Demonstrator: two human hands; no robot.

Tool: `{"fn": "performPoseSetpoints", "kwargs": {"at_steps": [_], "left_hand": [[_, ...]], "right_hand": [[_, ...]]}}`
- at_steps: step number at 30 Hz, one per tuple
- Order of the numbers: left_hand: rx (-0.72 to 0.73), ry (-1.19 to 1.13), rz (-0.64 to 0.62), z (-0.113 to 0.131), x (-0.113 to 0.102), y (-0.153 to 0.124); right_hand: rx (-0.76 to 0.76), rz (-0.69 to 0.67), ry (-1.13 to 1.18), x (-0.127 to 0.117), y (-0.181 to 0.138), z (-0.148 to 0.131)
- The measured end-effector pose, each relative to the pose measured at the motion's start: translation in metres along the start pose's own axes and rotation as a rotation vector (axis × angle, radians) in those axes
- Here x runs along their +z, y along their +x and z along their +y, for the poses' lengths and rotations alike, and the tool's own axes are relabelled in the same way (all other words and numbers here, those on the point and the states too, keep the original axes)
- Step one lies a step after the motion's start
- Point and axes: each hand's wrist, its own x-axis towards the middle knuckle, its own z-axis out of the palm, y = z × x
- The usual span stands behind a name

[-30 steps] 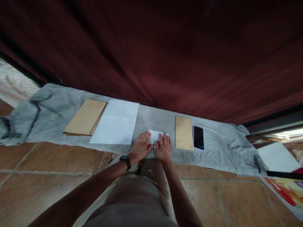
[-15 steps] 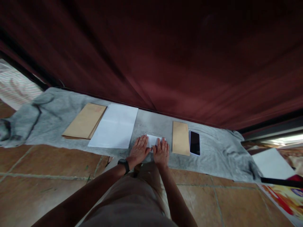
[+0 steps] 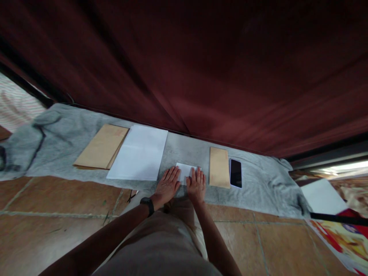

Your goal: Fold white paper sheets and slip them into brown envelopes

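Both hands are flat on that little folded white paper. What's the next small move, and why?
Probably slide the right hand along the small folded white paper to sharpen its crease while the left hand pins it: both hands lie flat on it, on the grey cloth, beside a narrow brown envelope.

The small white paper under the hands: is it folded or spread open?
Probably folded: the small white paper is far smaller than the white sheet beside it; left hand and right hand press flat on it.
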Motion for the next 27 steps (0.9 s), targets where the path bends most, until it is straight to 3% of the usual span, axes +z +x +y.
{"fn": "performPoseSetpoints", "kwargs": {"at_steps": [7,17,27], "left_hand": [[0.143,-0.027,-0.066,0.01,-0.003,0.003],[0.118,-0.006,-0.027,-0.006,-0.005,-0.025],[0.043,-0.006,-0.012,-0.001,0.0,0.012]], "right_hand": [[0.003,-0.018,-0.016,0.0,0.0,0.0],[-0.005,-0.057,-0.039,-0.003,0.0,0.001],[-0.017,-0.039,-0.06,-0.002,0.0,0.002]]}}
